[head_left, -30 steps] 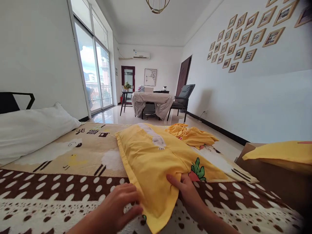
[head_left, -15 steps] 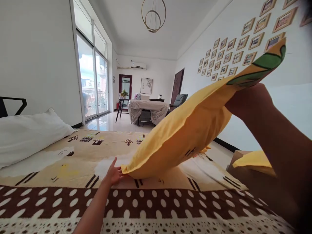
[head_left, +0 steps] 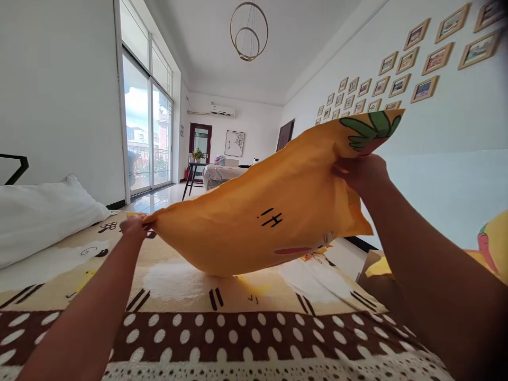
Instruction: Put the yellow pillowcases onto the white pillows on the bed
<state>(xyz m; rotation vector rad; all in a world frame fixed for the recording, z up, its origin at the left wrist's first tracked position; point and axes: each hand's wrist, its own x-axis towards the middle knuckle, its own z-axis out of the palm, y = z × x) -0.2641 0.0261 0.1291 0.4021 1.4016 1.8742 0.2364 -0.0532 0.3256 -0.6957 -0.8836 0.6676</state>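
A plump yellow pillow (head_left: pixel 238 222) with green leaf prints, a pink patch and the letters "Hi" is stretched between my hands above the bed. Closed on its left corner is my left hand (head_left: pixel 135 227). My right hand (head_left: pixel 363 172) grips the edge near the leaf-printed end, which is raised higher than the left end. Below the pillow spreads a beige blanket (head_left: pixel 174 283) with cloud and animal prints and a brown polka-dot band. The pillow's lower side hangs just over the blanket or touches it; I cannot tell which.
A white pillow (head_left: pixel 43 217) lies at the bed's left. At the right, a cardboard box (head_left: pixel 369 264) has yellow fabric (head_left: pixel 379 268) in it. A covered table (head_left: pixel 218 174) and a plant (head_left: pixel 197 154) stand farther back, near the glass doors (head_left: pixel 146 132).
My left hand has taken hold of the pillow's corner and moved up and left. My right hand has come lower and left. The pillow now shows its printed "Hi" side.
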